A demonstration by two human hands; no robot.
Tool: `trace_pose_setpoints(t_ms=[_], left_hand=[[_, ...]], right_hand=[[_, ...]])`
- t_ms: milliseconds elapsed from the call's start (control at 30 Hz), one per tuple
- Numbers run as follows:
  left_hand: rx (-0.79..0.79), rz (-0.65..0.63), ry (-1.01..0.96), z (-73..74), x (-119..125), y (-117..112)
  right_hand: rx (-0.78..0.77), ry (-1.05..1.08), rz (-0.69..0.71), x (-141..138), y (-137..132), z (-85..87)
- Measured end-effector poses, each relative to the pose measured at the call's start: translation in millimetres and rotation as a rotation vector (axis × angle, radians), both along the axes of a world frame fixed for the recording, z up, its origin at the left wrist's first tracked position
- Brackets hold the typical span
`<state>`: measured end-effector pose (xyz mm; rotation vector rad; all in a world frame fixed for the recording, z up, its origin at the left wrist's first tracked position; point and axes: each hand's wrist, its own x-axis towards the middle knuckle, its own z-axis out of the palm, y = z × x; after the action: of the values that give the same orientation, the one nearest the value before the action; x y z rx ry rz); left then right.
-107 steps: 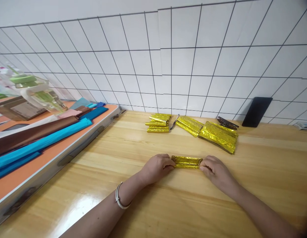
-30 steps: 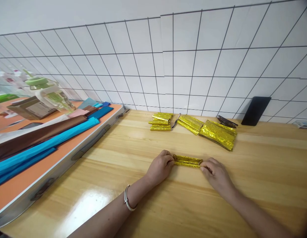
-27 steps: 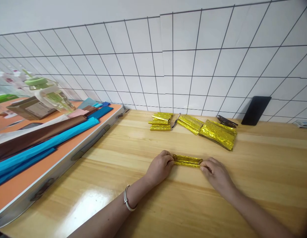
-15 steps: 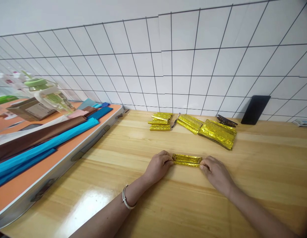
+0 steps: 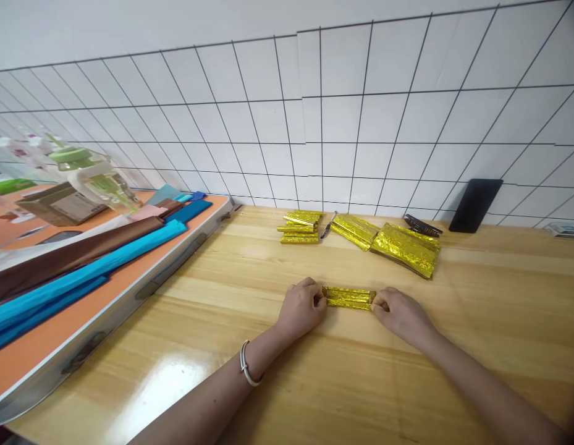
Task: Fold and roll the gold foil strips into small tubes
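A shiny gold foil strip (image 5: pixel 348 297), creased lengthwise into folds, lies low over the wooden table between my hands. My left hand (image 5: pixel 305 307) pinches its left end, fingers curled in. At the right end, my right hand (image 5: pixel 398 312) grips the near corner between thumb and fingers. Beyond them sits a small pile of narrow folded gold foil strips (image 5: pixel 299 227). Right of a pen (image 5: pixel 329 227) lie a stack of wider gold foil sheets (image 5: pixel 406 248) and another gold foil piece (image 5: pixel 356 231) overlapping it.
A black hair clip (image 5: pixel 422 225) and a black phone (image 5: pixel 476 206), leaning on the tiled wall, are at the back right. On the left, an orange-topped surface (image 5: pixel 129 272) with a raised edge holds blue and brown folded material, a cardboard box (image 5: pixel 64 203) and a green-lidded bottle (image 5: pixel 94 176).
Both hands have stayed at the strip's ends, with the fingers curling in more tightly. My left wrist has shifted slightly right, and the view has moved a little.
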<state>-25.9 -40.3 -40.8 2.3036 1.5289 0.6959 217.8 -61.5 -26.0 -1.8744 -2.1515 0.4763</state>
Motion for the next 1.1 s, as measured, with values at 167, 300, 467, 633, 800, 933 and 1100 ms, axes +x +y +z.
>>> trace_pose_setpoints(t_ms=[167, 300, 467, 633, 800, 933, 1100], left_hand=[[0.007, 0.004, 0.013, 2.4, 0.1, -0.4], [0.013, 0.005, 0.043, 2.9, -0.7, 0.5], [0.016, 0.001, 0.05, 2.7, -1.0, 0.3], [0.043, -0.006, 0.076, 3.1, -1.7, -1.9], [0.059, 0.002, 0.129, 2.3, -2.2, -4.0], [0.085, -0.003, 0.142, 0.8, -1.7, -7.0], [0.143, -0.187, 0.168, 4.9, -1.6, -12.5]], right_hand=[[-0.112, 0.021, 0.014, 3.2, 8.2, 6.0], [-0.133, 0.009, 0.015, 3.8, 11.7, 7.7], [-0.121, -0.017, 0.001, 2.5, 11.1, 6.7], [-0.095, -0.032, -0.003, 1.9, 9.3, 5.2], [-0.097, -0.031, 0.017, 8.1, 11.8, 2.2], [-0.1, -0.015, 0.049, 13.8, 12.8, -1.0], [-0.085, 0.011, 0.065, 15.9, 9.6, -4.5]])
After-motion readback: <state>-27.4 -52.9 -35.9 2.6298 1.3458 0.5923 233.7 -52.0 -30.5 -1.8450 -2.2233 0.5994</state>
